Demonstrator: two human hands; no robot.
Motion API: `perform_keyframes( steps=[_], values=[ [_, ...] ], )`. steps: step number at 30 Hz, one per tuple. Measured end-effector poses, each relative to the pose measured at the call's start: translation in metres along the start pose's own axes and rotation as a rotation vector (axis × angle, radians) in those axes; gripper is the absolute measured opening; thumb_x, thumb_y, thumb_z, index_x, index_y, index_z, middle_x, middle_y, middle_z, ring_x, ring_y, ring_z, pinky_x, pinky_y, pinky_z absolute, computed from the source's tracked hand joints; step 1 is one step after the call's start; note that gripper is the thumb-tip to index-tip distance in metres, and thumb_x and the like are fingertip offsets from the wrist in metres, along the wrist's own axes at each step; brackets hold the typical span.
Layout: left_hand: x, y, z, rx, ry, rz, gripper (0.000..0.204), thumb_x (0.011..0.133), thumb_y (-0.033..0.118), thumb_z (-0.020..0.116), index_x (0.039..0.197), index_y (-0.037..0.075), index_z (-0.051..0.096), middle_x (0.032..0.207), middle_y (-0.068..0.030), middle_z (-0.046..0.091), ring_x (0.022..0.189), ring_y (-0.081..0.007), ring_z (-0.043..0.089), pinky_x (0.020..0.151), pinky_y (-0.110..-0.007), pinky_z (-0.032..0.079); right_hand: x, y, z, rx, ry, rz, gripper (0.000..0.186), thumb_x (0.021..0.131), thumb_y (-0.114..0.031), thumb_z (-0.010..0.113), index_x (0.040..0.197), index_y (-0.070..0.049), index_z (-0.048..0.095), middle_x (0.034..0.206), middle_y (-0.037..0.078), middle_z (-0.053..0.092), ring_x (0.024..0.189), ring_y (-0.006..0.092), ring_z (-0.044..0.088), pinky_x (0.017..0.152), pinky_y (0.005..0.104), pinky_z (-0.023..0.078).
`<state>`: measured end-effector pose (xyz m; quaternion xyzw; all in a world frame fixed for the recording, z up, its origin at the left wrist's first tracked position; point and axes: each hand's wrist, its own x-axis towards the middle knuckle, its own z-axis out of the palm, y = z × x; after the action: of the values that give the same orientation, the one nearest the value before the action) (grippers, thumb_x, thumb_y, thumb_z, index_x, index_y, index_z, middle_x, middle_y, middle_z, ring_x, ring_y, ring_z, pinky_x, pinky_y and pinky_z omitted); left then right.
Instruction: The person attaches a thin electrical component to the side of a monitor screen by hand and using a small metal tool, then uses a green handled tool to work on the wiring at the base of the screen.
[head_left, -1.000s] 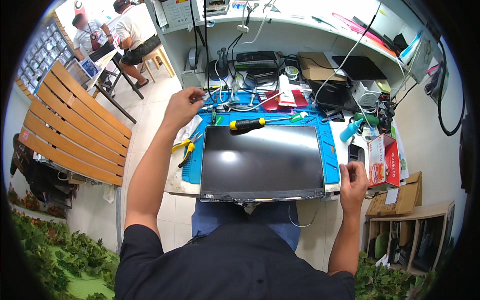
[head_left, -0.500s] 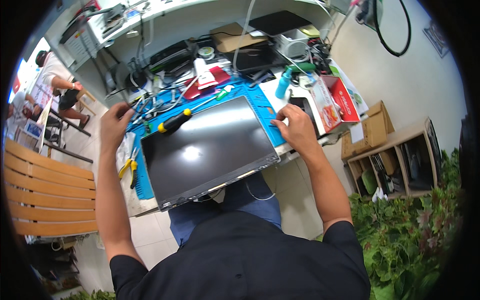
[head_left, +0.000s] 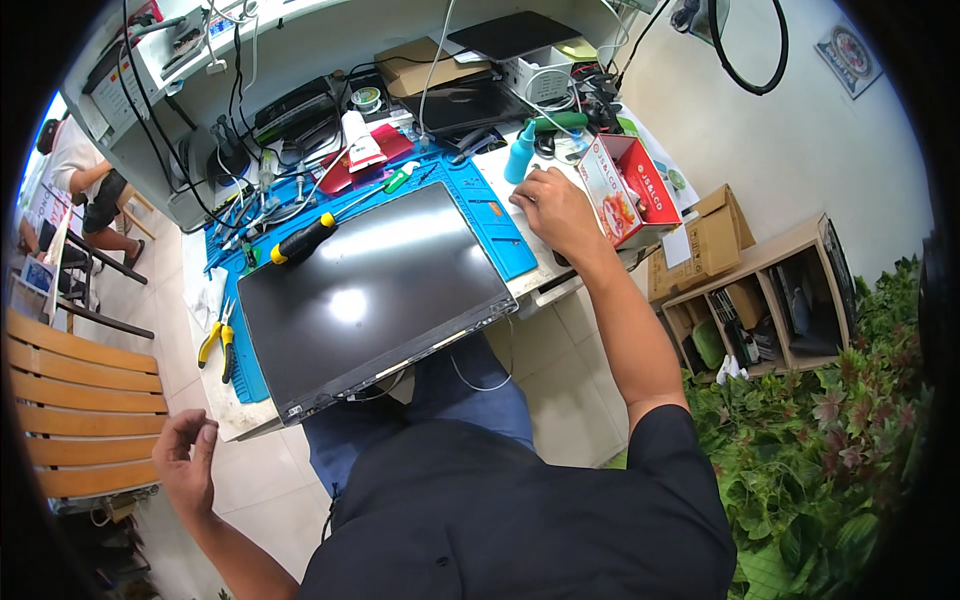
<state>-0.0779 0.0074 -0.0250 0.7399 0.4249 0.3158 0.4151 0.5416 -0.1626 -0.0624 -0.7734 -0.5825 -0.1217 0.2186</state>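
A laptop-style screen panel (head_left: 375, 300) with a dark, glossy face lies tilted over the front edge of a blue work mat (head_left: 505, 235). A yellow-and-black screwdriver (head_left: 305, 240) rests across its upper left edge. My left hand (head_left: 188, 465) hangs off the bench's front left corner, fingers loosely curled and thumb apart, with nothing visible in it. Over the white surface right of the mat is my right hand (head_left: 560, 212), its fingers bent and pressed together; whatever they may hold is hidden. Just beyond it stands a teal bottle (head_left: 520, 153).
Yellow-handled pliers (head_left: 218, 340) lie left of the panel. A red-and-white box (head_left: 630, 190) sits at the bench's right. Cables and tools crowd the back. A slatted wooden chair (head_left: 85, 405) stands left, a shelf unit (head_left: 770, 300) and leafy plants (head_left: 800, 450) right. Another person (head_left: 90, 180) is far left.
My left hand has come back from the bench's far left, down past its front corner. My right hand has moved closer to the teal bottle. The view has shifted; the panel lies much as before.
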Motion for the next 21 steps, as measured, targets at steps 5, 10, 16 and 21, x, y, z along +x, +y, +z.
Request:
perform_keyframes(
  steps=[5, 10, 16, 21],
  values=[
    [-0.043, 0.008, 0.031, -0.011, -0.065, -0.068, 0.023, 0.096, 0.002, 0.082, 0.116, -0.003, 0.074, 0.097, -0.0082, 0.078, 0.091, -0.0155, 0.074, 0.087, -0.03, 0.058, -0.013, 0.001, -0.016, 0.111, 0.117, 0.025, 0.013, 0.098, -0.008, 0.076, 0.107, -0.001, 0.081, 0.099, 0.014, 0.075, 0.098, 0.0345, 0.071, 0.087, 0.0451, 0.057],
    [-0.06, 0.001, 0.07, 0.005, -0.271, -0.003, 0.03, 0.088, 0.004, 0.085, 0.116, -0.003, 0.076, 0.107, -0.0129, 0.081, 0.097, -0.0206, 0.076, 0.086, -0.034, 0.06, -0.062, -0.026, -0.073, 0.208, 0.174, 0.163, 0.01, 0.097, -0.004, 0.077, 0.105, 0.002, 0.077, 0.096, 0.018, 0.073, 0.085, 0.0397, 0.072, 0.081, 0.0457, 0.057],
    [-0.058, -0.004, 0.147, 0.339, -0.353, 0.239, 0.055, 0.089, 0.014, 0.087, 0.139, 0.001, 0.069, 0.139, -0.0216, 0.072, 0.128, -0.0416, 0.069, 0.107, -0.046, 0.055, -0.162, -0.084, -0.106, 0.446, -0.011, 0.335, 0.006, 0.097, 0.0, 0.074, 0.103, 0.0, 0.076, 0.095, 0.017, 0.074, 0.085, 0.0352, 0.073, 0.076, 0.0415, 0.057],
    [-0.058, -0.012, 0.174, 0.426, -0.37, 0.291, 0.057, 0.091, 0.015, 0.085, 0.143, 0.002, 0.068, 0.139, -0.0226, 0.071, 0.128, -0.044, 0.067, 0.109, -0.049, 0.054, -0.227, -0.121, -0.089, 0.589, -0.283, 0.185, 0.009, 0.096, 0.0, 0.075, 0.104, 0.0, 0.077, 0.096, 0.013, 0.074, 0.08, 0.0292, 0.072, 0.072, 0.0371, 0.057]
  ],
)
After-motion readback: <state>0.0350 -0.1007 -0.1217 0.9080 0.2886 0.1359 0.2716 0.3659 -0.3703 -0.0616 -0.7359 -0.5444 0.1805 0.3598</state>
